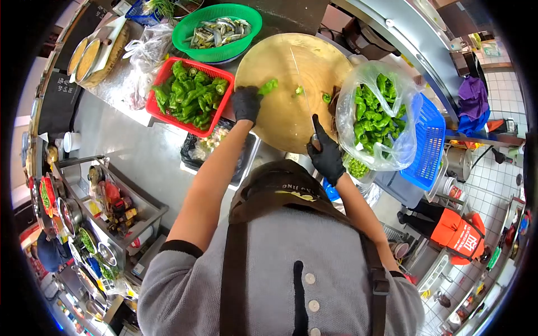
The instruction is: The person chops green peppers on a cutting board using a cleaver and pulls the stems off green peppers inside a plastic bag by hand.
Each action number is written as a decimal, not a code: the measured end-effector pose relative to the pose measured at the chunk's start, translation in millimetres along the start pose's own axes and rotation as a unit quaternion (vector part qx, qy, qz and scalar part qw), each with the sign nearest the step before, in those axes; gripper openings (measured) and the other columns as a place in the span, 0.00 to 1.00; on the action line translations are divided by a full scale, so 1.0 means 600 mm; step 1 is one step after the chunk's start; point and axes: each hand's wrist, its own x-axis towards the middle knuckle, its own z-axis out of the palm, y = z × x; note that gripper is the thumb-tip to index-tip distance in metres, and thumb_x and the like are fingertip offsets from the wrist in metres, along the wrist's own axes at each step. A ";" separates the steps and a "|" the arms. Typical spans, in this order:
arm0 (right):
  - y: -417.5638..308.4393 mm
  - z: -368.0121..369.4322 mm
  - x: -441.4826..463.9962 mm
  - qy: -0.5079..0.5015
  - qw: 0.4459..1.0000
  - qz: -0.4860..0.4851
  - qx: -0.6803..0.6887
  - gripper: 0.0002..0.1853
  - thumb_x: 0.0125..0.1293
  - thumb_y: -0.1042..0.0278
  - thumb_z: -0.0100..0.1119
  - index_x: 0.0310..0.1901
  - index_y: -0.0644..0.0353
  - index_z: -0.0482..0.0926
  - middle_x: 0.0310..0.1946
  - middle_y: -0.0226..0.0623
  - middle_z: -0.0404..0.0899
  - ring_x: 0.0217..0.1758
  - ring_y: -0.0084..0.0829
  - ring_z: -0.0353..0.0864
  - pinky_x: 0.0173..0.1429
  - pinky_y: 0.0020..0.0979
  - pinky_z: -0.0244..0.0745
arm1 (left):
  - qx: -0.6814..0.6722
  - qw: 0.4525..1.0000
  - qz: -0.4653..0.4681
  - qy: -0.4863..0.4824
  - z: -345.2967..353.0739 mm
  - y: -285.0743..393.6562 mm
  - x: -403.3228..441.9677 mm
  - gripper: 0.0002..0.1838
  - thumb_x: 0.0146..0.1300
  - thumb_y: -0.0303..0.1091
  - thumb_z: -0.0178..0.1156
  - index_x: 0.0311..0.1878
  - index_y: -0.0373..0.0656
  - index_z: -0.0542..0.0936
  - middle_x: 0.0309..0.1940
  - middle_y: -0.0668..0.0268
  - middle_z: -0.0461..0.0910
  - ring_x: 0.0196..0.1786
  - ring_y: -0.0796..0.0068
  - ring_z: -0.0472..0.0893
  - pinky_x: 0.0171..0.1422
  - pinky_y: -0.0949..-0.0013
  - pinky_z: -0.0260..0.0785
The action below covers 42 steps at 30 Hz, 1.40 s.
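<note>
My left hand, in a black glove, is closed around one end of a green pepper at the left side of the round wooden board. My right hand, also gloved in black, grips a knife whose blade points away across the board. Small green pepper pieces lie near the blade. Left of the board, a red basket holds many green peppers. To its right, a clear plastic bag contains more green peppers.
A green basket of small fish stands beyond the red one. A blue basket is beside the bag. Below the red basket sits a black-lined tray. Another person in orange is at the far right.
</note>
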 end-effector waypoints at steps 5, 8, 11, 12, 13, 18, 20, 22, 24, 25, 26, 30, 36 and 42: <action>-0.031 0.063 0.000 0.015 0.990 -0.033 -0.140 0.43 0.59 0.69 0.51 0.72 0.46 0.38 0.38 0.49 0.75 0.28 0.45 0.78 0.28 0.43 0.71 | -0.189 0.961 -0.127 0.160 -0.055 -0.064 -0.075 0.16 0.48 0.34 0.66 0.41 0.43 0.80 0.38 0.54 0.77 0.44 0.52 0.74 0.50 0.57 0.65; 0.052 0.173 0.007 -0.088 0.963 0.043 -0.251 0.42 0.59 0.68 0.52 0.72 0.42 0.41 0.36 0.48 0.77 0.30 0.47 0.78 0.33 0.43 0.73 | -0.161 0.960 -0.210 0.095 -0.126 -0.082 -0.143 0.13 0.52 0.32 0.62 0.42 0.39 0.79 0.37 0.54 0.79 0.46 0.55 0.76 0.52 0.59 0.66; 0.014 0.149 0.010 -0.046 0.964 0.031 -0.260 0.42 0.60 0.64 0.52 0.72 0.44 0.40 0.34 0.46 0.76 0.28 0.46 0.78 0.31 0.45 0.73 | -0.150 0.957 -0.231 0.095 -0.162 -0.101 -0.180 0.13 0.56 0.30 0.60 0.44 0.38 0.79 0.41 0.55 0.79 0.49 0.61 0.76 0.55 0.63 0.66; -0.008 0.137 0.000 -0.022 0.964 0.024 -0.263 0.42 0.60 0.64 0.52 0.72 0.44 0.40 0.33 0.46 0.75 0.28 0.46 0.78 0.31 0.45 0.72 | -0.175 0.948 -0.254 0.081 -0.177 -0.104 -0.193 0.13 0.56 0.30 0.60 0.45 0.37 0.78 0.42 0.55 0.78 0.50 0.63 0.76 0.56 0.64 0.65; -0.031 0.127 -0.009 0.051 0.971 -0.035 -0.229 0.42 0.61 0.64 0.53 0.72 0.45 0.40 0.32 0.46 0.75 0.26 0.45 0.78 0.29 0.44 0.72 | -0.200 0.938 -0.274 0.071 -0.189 -0.110 -0.199 0.13 0.57 0.29 0.60 0.46 0.37 0.78 0.44 0.55 0.78 0.50 0.64 0.76 0.57 0.65 0.65; 0.036 0.209 -0.035 -0.098 0.957 -0.003 -0.273 0.39 0.64 0.63 0.47 0.72 0.51 0.37 0.31 0.49 0.74 0.23 0.49 0.77 0.26 0.47 0.71 | -0.243 0.933 -0.242 0.110 -0.201 -0.132 -0.224 0.15 0.60 0.31 0.55 0.50 0.37 0.77 0.46 0.58 0.79 0.50 0.66 0.77 0.55 0.65 0.67; 0.012 0.191 -0.041 -0.024 0.967 -0.049 -0.248 0.40 0.64 0.62 0.48 0.72 0.50 0.38 0.32 0.48 0.74 0.23 0.48 0.77 0.25 0.46 0.71 | -0.237 0.934 -0.246 0.104 -0.200 -0.138 -0.205 0.15 0.60 0.32 0.55 0.50 0.37 0.77 0.47 0.58 0.79 0.50 0.67 0.77 0.55 0.66 0.67; -0.037 0.156 -0.062 0.000 0.971 -0.025 -0.236 0.40 0.63 0.62 0.50 0.72 0.49 0.40 0.33 0.47 0.75 0.23 0.47 0.77 0.24 0.44 0.70 | -0.258 0.929 -0.244 0.101 -0.194 -0.143 -0.216 0.14 0.59 0.31 0.57 0.48 0.37 0.77 0.45 0.58 0.79 0.48 0.65 0.77 0.54 0.66 0.67; -0.053 0.133 -0.071 0.019 0.971 -0.004 -0.239 0.40 0.62 0.63 0.52 0.72 0.47 0.42 0.34 0.46 0.75 0.23 0.45 0.76 0.24 0.43 0.69 | -0.319 0.914 -0.216 0.127 -0.170 -0.137 -0.180 0.12 0.55 0.29 0.61 0.44 0.36 0.77 0.41 0.57 0.78 0.44 0.61 0.77 0.53 0.65 0.67; -0.051 0.125 -0.083 0.023 0.969 0.009 -0.247 0.40 0.62 0.63 0.53 0.72 0.46 0.43 0.35 0.45 0.75 0.22 0.45 0.76 0.24 0.42 0.69 | -0.285 0.931 -0.197 0.120 -0.154 -0.132 -0.161 0.12 0.53 0.28 0.61 0.42 0.37 0.78 0.39 0.56 0.78 0.43 0.58 0.77 0.52 0.63 0.67; -0.050 0.114 -0.091 0.028 0.966 0.023 -0.255 0.40 0.61 0.64 0.54 0.72 0.45 0.45 0.35 0.44 0.75 0.22 0.45 0.76 0.23 0.42 0.68 | -0.159 0.973 -0.095 0.137 -0.136 -0.121 -0.146 0.13 0.52 0.28 0.61 0.42 0.39 0.79 0.37 0.54 0.77 0.43 0.55 0.76 0.52 0.60 0.67; -0.030 0.088 -0.101 0.103 0.978 0.003 -0.183 0.42 0.59 0.67 0.56 0.72 0.43 0.44 0.35 0.46 0.74 0.29 0.46 0.77 0.30 0.42 0.71 | -0.047 0.997 0.049 -0.021 -0.089 0.012 -0.041 0.29 0.52 0.39 0.62 0.57 0.40 0.68 0.50 0.47 0.70 0.55 0.47 0.69 0.59 0.54 0.62; -0.010 0.077 -0.112 0.161 0.986 0.042 -0.007 0.38 0.56 0.77 0.57 0.69 0.45 0.57 0.27 0.44 0.72 0.26 0.37 0.71 0.35 0.32 0.71 | 0.005 0.993 0.065 -0.096 -0.048 -0.042 -0.016 0.21 0.50 0.26 0.54 0.51 0.41 0.70 0.46 0.49 0.71 0.52 0.49 0.71 0.54 0.53 0.65; 0.030 0.042 -0.155 0.123 0.987 0.099 0.019 0.34 0.56 0.80 0.56 0.66 0.50 0.63 0.50 0.45 0.78 0.30 0.23 0.71 0.41 0.26 0.71 | 0.169 0.984 0.060 -0.011 -0.240 -0.207 0.030 0.29 0.50 0.34 0.59 0.59 0.46 0.70 0.46 0.48 0.73 0.47 0.47 0.72 0.50 0.50 0.64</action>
